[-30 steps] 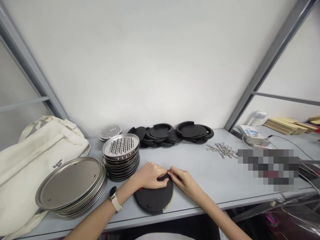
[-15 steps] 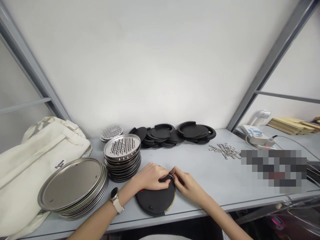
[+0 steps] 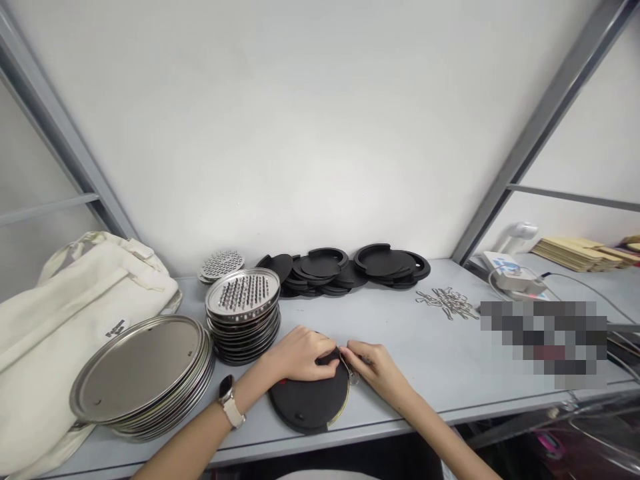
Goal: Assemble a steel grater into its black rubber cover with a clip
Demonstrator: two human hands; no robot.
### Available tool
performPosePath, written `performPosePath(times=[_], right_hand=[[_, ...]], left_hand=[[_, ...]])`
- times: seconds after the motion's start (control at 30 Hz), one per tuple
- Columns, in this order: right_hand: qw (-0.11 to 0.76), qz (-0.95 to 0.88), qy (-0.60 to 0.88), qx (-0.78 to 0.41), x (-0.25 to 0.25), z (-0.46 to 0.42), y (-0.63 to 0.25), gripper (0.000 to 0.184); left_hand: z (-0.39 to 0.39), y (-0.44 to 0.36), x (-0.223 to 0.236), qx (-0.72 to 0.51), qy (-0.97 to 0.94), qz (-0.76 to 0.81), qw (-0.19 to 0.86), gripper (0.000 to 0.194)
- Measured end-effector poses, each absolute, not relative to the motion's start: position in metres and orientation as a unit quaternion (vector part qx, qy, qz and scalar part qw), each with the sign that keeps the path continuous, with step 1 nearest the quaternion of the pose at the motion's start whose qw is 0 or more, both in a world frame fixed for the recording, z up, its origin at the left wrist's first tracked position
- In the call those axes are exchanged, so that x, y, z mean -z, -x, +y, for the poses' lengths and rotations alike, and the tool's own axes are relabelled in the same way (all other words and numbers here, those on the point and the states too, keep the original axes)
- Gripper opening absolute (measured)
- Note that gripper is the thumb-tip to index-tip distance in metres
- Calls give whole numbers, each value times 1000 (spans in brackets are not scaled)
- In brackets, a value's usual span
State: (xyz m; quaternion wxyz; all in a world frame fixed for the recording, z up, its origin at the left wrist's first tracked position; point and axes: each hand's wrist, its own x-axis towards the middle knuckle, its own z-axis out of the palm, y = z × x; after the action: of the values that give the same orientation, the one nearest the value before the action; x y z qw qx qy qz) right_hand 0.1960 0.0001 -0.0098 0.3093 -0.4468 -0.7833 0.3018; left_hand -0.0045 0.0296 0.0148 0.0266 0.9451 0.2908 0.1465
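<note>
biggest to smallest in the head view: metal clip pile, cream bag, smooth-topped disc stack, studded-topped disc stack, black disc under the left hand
1. Cream bag
2. Smooth-topped disc stack
3. Too alike to rank: studded-topped disc stack and black disc, partly under the left hand
4. Metal clip pile

One black disc [image 3: 307, 403], one loose wire clip [image 3: 355, 379] and one heap of wire clips [image 3: 447, 303], too tangled to count. One cream bag [image 3: 65, 320], one wristwatch [image 3: 229, 400]. Three stacks of round metal pieces: one of large trays [image 3: 143, 367], one of studded plates [image 3: 243, 295], one of small perforated discs [image 3: 223, 265]; layers uncountable.
</note>
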Motion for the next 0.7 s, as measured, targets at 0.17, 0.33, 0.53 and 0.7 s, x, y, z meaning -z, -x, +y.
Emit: performPosePath(times=[0.17, 0.33, 0.53, 0.7], right_hand=[[315, -774, 449, -316, 8, -1, -195, 34], [313, -786, 427, -319, 3, -6, -196, 22], [314, -787, 378, -372, -6, -15, -203, 15], [314, -786, 372, -380, -5, -17, -204, 36]], left_hand=[[29, 5, -16, -143, -946, 290, 26, 25], [29, 5, -18, -134, -947, 292, 30, 25], [30, 4, -18, -133, -945, 296, 34, 20], [30, 4, -18, -128, -946, 296, 40, 18]])
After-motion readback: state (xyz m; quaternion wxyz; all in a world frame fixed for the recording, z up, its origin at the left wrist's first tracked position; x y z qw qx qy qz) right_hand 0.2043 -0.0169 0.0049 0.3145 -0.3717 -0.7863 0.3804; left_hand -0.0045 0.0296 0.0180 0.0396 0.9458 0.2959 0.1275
